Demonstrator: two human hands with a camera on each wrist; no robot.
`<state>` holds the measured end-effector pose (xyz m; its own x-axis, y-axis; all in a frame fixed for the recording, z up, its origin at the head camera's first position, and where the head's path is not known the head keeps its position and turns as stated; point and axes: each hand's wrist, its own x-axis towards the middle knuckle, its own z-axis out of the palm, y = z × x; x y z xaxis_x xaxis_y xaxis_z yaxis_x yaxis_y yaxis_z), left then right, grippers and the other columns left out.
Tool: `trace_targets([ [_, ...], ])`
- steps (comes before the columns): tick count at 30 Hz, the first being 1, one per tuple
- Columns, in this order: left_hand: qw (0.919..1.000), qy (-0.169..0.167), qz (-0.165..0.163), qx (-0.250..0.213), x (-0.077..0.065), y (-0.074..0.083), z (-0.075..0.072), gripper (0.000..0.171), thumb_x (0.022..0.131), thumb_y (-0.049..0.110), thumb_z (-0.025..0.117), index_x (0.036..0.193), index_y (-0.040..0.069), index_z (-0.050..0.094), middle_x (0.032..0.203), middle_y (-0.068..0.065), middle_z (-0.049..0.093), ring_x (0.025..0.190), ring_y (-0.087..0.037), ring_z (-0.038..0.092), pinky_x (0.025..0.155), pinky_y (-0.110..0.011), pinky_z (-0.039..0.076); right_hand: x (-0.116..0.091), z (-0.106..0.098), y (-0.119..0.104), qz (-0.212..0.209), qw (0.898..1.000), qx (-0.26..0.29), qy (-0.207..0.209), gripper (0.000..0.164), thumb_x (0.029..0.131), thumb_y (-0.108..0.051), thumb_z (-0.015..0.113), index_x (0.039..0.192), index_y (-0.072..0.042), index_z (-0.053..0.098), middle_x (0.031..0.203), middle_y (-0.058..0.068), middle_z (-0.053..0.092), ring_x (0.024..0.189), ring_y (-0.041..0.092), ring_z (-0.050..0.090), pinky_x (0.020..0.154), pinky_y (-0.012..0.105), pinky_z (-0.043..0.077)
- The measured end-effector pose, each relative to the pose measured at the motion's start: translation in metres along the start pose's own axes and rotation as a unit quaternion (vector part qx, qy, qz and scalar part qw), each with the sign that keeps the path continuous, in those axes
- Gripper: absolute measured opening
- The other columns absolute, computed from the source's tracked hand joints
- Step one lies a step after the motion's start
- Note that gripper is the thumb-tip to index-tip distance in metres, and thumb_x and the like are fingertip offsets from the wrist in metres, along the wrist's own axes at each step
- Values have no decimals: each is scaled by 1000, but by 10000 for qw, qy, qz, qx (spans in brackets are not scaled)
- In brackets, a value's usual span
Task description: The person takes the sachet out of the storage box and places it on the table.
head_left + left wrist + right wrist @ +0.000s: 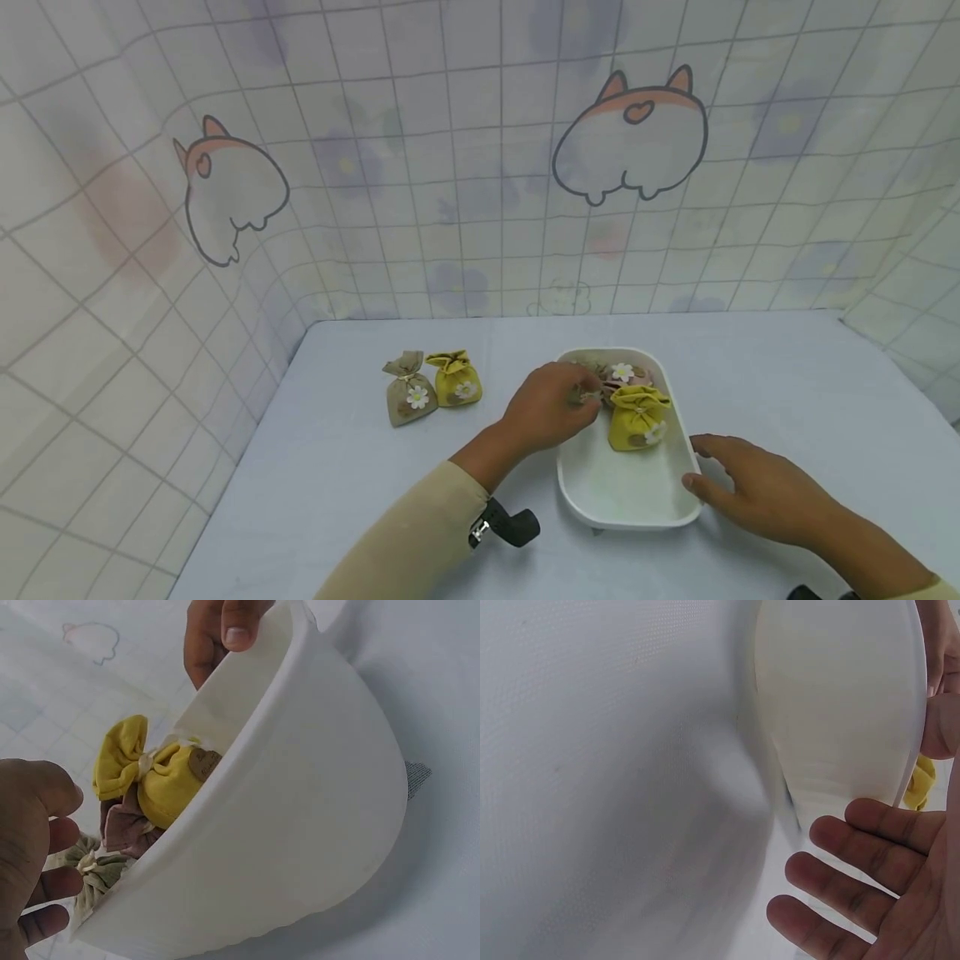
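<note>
Reaching hand: your left hand (pixel 551 406) is over the far left part of the white tray (pixel 626 496), fingers bent, thumb standing off from them, right by the grey-green pouch (pixel 101 874); you cannot tell whether they pinch it.
Tray hand: your right hand (pixel 768 492) is at the tray's right side, thumb over the rim, other fingers nearly straight and spread outside the wall.
Pouches in tray: beside the grey-green one lies the pink pouch (pixel 641 379); the yellow pouch (pixel 633 421) sits on its near side.
Pouches on table: left of the tray, the beige pouch (pixel 411 396) and a second yellow pouch (pixel 456 383) stand side by side on the table (pixel 315 500).
Pouch feel: likely light, soft and easy to grip; take the gathered neck, sparing the flower.
Tray feel: probably stiff, smooth and apt to slide; hold its rim.
</note>
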<state>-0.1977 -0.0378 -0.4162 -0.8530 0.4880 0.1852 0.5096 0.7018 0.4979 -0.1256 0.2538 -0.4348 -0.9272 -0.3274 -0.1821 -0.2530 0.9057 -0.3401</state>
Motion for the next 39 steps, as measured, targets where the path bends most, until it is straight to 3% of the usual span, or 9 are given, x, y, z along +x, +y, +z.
trace_targets([
  [6,9999,-52,-28,-117,2,3,5,23,98,27,70,120,20,70,112,12,69,107,-7,62,89,-23,50,0,-1,-1,99,9999,64,-102,80,94,-66,60,139,-1,57,133,23,62,121,49,57,92,66,48],
  [20,9994,-272,75,202,8,8,12,31,98,31,69,128,21,68,115,14,69,108,-3,62,89,-21,49,-2,3,-2,58,9999,134,-33,78,93,-65,61,138,-1,58,132,21,63,119,46,60,91,65,49],
  [34,9993,-249,-220,186,11,15,18,31,98,30,70,128,22,67,110,14,68,100,-1,61,82,-22,51,-2,-1,-4,-32,9999,78,63,75,94,-63,62,138,-2,58,131,20,64,117,45,61,90,64,50],
  [39,9994,-170,-224,209,14,19,21,24,98,30,70,121,23,70,106,15,68,96,1,60,80,-20,49,-1,-1,-1,0,10000,88,19,76,93,-64,62,138,-3,59,131,20,63,119,45,60,91,64,49],
])
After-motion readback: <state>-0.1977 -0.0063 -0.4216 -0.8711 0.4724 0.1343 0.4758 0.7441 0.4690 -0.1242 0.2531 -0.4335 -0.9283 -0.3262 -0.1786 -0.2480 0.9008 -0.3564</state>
